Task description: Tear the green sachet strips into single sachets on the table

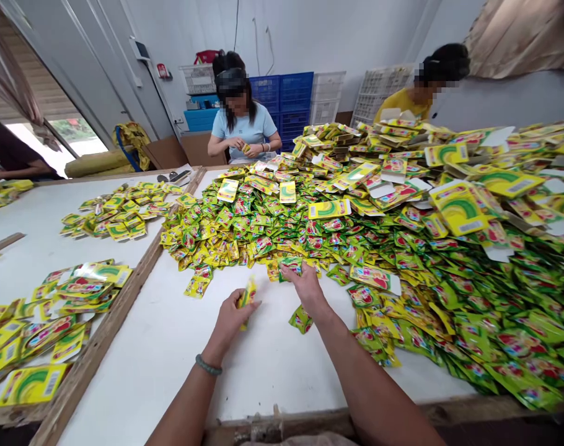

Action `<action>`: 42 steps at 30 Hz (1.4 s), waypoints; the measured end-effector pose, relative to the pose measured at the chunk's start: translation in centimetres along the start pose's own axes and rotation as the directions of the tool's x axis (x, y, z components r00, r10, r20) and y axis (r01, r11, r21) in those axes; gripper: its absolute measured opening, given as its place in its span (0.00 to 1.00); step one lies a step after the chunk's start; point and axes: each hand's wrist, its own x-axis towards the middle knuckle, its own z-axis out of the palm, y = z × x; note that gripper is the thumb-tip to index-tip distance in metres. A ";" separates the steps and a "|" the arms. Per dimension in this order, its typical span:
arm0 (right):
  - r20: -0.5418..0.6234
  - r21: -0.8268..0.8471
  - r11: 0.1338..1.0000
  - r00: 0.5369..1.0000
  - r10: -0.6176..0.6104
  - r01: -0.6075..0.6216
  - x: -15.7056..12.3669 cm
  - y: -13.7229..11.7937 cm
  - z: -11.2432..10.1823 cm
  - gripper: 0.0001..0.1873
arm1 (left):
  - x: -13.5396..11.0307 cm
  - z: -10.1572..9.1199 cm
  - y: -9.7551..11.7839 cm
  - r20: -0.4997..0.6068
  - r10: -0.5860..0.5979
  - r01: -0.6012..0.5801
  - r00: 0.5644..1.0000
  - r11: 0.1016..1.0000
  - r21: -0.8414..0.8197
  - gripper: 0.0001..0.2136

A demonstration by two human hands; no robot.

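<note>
My left hand [232, 311] is closed round a small yellow carton [249, 297], seen nearly edge-on and held upright above the white tabletop [170, 347]. At the front edge of the packet heap, my right hand [307, 288] has its thumb and fingers around a small green packet [291, 265]. Part of that packet is hidden by the fingers. A loose green packet [301, 319] lies on the table just below my right wrist. Beyond both hands spreads a large heap of shiny green and yellow packets [273, 223].
Flat yellow cartons [356, 176] lie over the back and right of the heap. Wooden strips [105, 316] divide the table; more cartons [72, 297] lie left of one. Two people [245, 124] [405, 102] sit opposite. Another person's arm [26, 167] shows far left. Blue crates [282, 99] stand behind.
</note>
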 end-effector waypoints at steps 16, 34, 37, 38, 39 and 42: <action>0.409 -0.385 0.883 0.907 -0.099 0.270 -0.8 0.2 0.0 0.09 | -1.9 -0.1 1.1 0.457 -0.020 0.235 0.889 0.878 -0.418 0.21; 0.314 -0.477 0.780 0.908 -0.279 0.404 -1.8 0.2 1.9 0.11 | -1.5 -0.7 0.8 0.442 -0.038 0.253 0.896 0.861 -0.441 0.19; 0.447 -0.494 0.787 0.885 -0.134 0.369 -2.0 0.2 1.9 0.14 | -1.7 -0.8 0.9 0.487 -0.028 0.274 0.873 0.853 -0.444 0.19; 0.491 -0.485 0.800 0.867 -0.085 0.353 -2.1 0.1 1.9 0.15 | -1.8 -0.9 0.9 0.503 -0.028 0.288 0.864 0.847 -0.448 0.18; 0.529 -0.468 0.821 0.848 -0.035 0.327 -2.2 -0.1 1.9 0.17 | -1.8 -0.9 0.9 0.519 -0.030 0.302 0.854 0.840 -0.450 0.18; 0.584 -0.394 0.892 0.810 0.056 0.223 -2.5 -0.7 1.6 0.22 | -1.8 -1.1 1.0 0.548 -0.038 0.335 0.836 0.826 -0.453 0.16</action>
